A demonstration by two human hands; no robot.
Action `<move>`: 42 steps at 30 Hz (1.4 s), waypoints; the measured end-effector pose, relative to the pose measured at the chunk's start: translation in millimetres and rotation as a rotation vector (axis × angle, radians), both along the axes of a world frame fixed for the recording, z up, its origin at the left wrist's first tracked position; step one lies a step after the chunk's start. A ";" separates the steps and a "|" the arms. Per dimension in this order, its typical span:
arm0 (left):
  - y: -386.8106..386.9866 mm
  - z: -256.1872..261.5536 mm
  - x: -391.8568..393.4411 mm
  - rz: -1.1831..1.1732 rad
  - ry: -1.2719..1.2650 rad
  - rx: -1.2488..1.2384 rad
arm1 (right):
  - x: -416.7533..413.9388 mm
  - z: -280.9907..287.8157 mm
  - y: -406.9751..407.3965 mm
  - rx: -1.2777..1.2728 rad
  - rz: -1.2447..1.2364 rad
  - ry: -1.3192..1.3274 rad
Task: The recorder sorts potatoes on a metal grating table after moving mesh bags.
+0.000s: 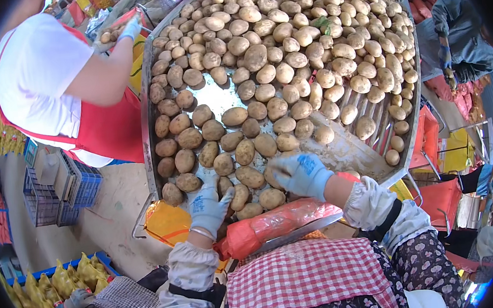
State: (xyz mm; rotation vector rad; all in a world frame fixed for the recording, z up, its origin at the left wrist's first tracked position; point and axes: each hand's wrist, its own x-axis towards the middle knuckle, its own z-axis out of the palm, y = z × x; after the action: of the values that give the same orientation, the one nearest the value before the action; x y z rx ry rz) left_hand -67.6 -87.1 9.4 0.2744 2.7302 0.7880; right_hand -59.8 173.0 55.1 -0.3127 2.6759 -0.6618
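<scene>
Potatoes (245, 152) cover much of a metal sorting table (215, 96) before me. My left hand (207, 206), in a light blue coated glove, rests among them near the front left, thumb apart from the fingers. A potato (224, 184) lies at the gap between that thumb and the fingers. Farther right, my right hand (303, 173) wears a matching glove and reaches left, its fingertips at a potato (271, 179). Whether those fingers grip it is unclear. Rolled red plastic (279, 222) wraps the table's front edge, below both hands.
Bare metal slats (359, 111) show at the table's right. A co-worker in a red apron (110, 130) stands at the left. Blue crates (62, 187) stand on the floor behind. Filled yellow net bags (59, 280) sit lower left, by another person's gloved hand (79, 301). Red bags (438, 205) hang at right.
</scene>
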 end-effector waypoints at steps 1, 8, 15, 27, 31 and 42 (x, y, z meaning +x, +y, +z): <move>5.0 1.7 -5.6 -0.001 0.001 0.003 | -12.4 -0.6 -0.3 0.003 -0.001 0.001; 18.4 -8.3 -28.0 -0.007 -0.160 -0.056 | -96.4 -9.1 -41.6 0.316 -0.162 -0.004; -16.7 -5.2 -10.6 0.390 -0.573 1.398 | -83.2 -12.5 -7.8 -0.274 -0.355 -0.138; 78.4 14.9 -58.5 -0.149 0.635 0.041 | -22.0 -4.4 22.3 -2.032 -0.914 -0.860; 30.8 -3.5 -23.3 -0.369 0.437 -0.187 | -8.5 -21.9 80.1 -2.238 -0.624 -0.645; 116.1 -6.7 -109.3 -0.204 0.689 -0.096 | -14.4 -7.5 63.2 -0.362 -0.727 -0.002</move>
State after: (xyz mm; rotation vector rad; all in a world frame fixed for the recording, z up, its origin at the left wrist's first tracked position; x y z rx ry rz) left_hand -176.9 29.0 2.7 0.9378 3.2702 0.5754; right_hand -74.3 236.2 47.6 0.6081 2.6201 -1.3486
